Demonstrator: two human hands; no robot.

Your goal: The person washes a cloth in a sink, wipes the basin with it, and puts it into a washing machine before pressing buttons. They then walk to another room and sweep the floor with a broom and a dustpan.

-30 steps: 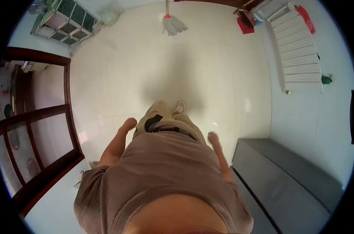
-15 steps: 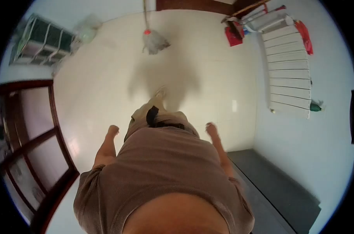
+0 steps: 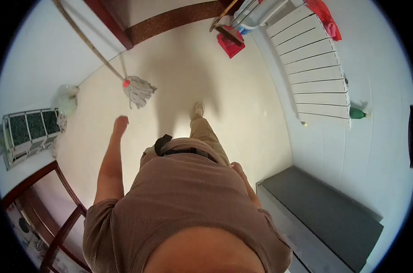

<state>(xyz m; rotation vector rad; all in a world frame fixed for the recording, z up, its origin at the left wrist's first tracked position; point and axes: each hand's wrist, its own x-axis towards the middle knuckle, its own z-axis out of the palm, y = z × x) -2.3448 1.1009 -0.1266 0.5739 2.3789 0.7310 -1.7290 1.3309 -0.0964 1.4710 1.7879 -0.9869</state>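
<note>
My left hand (image 3: 121,123) hangs in front of me over the pale floor, its fingers curled in and nothing seen in them. The nearest thing is a mop (image 3: 140,92) with grey strands and a red collar, just beyond that hand and apart from it. The mop's wooden handle leans against the left wall. Close by my right hip is my right hand (image 3: 238,170); my body hides part of it, and its fingers do not show clearly.
A red dustpan (image 3: 231,48), a brush (image 3: 230,35) and a white-and-blue bucket (image 3: 246,27) stand at the far right. On the right wall is a white radiator (image 3: 317,73); a dark-topped cabinet (image 3: 324,214) stands nearer. Leftward are a rack (image 3: 33,132) and plastic bags (image 3: 67,100).
I have stepped forward and turned, so the mop, rack and dustpan sit further left in view. My left hand has swung forward; my right hand has drawn back towards my hip.
</note>
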